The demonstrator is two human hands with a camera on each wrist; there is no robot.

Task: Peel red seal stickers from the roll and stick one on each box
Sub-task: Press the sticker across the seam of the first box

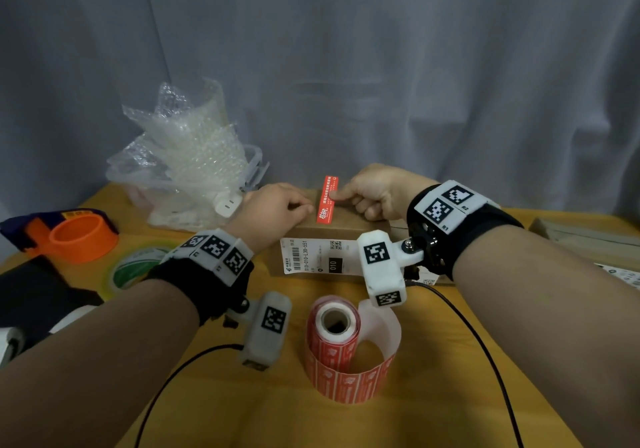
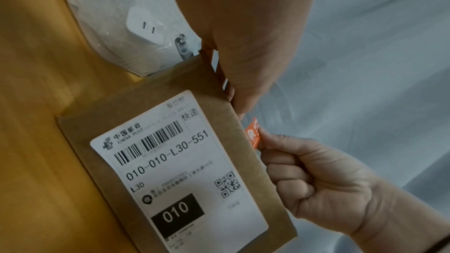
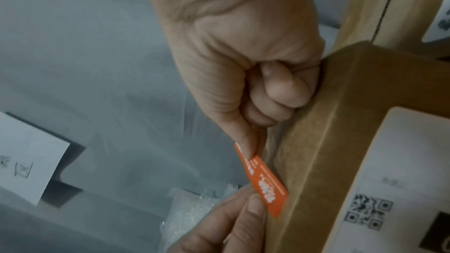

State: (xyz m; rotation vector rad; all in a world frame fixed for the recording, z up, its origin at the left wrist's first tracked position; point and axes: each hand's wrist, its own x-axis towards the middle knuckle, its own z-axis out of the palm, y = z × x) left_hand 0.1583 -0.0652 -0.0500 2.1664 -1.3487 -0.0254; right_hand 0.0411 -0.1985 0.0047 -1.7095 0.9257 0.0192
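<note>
A brown cardboard box (image 1: 346,231) with a white shipping label on its near side lies mid-table. A red seal sticker (image 1: 327,199) stretches across the box top, its far end sticking up past the far edge. My right hand (image 1: 337,196) pinches the sticker's far half between thumb and forefinger, the other fingers curled. My left hand (image 1: 304,206) has curled fingers and pinches the sticker's near end by the box edge. In the right wrist view the sticker (image 3: 261,180) runs from the right hand (image 3: 248,151) down to the left hand (image 3: 250,197). The sticker roll (image 1: 334,343) stands near me, a strip unwound.
Bubble wrap (image 1: 187,160) and a white charger (image 1: 228,205) sit behind the box on the left. An orange tape dispenser (image 1: 79,236) and a green tape roll (image 1: 138,267) lie far left. Another cardboard box (image 1: 588,236) is at the right. Black cables cross the near table.
</note>
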